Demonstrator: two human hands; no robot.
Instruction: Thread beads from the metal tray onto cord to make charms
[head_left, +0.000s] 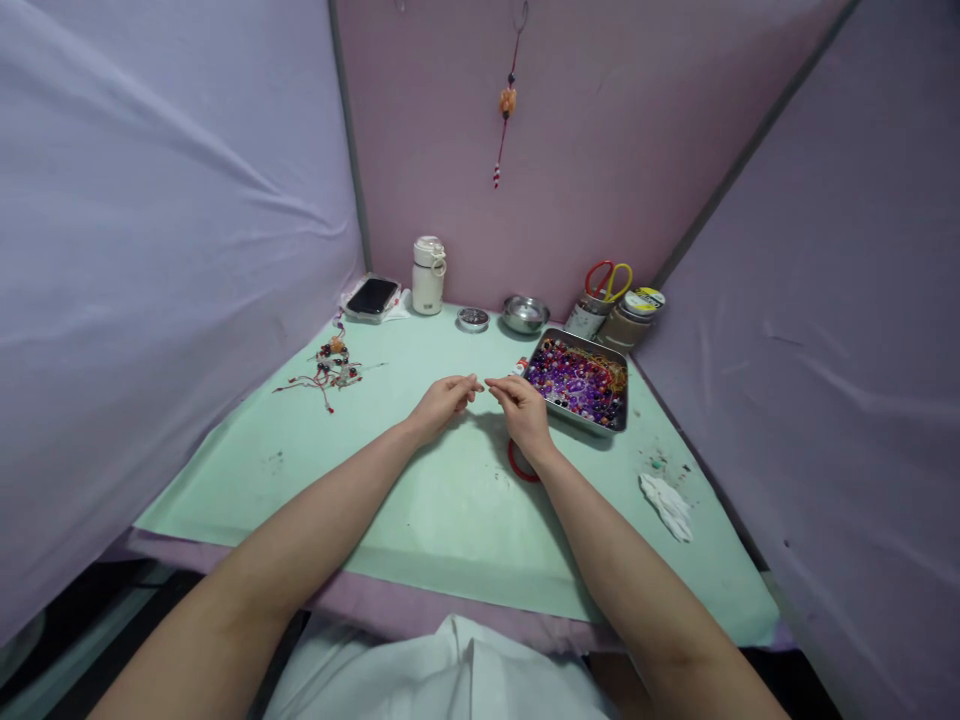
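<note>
A narrow booth point(450, 200) is closed in on three sides: the left wall point(165, 210) is draped in creased, pale lavender cloth, the back wall point(420, 110) is coloured dusty pink, and the right wall point(840, 300) is hung with greyish-purple cloth. The corners are marked by grey strips point(349, 120). A counter point(435, 540) is covered with a mint-green sheet point(225, 470), edged in front by pinkish-mauve cloth point(390, 605). Soft light is cast, strongest on the left

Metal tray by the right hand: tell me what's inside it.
The metal tray holds a heap of purple, red and dark beads, with golden strands toward its far right corner. The heap covers the tray's floor, so whatever lies beneath cannot be seen.
</note>
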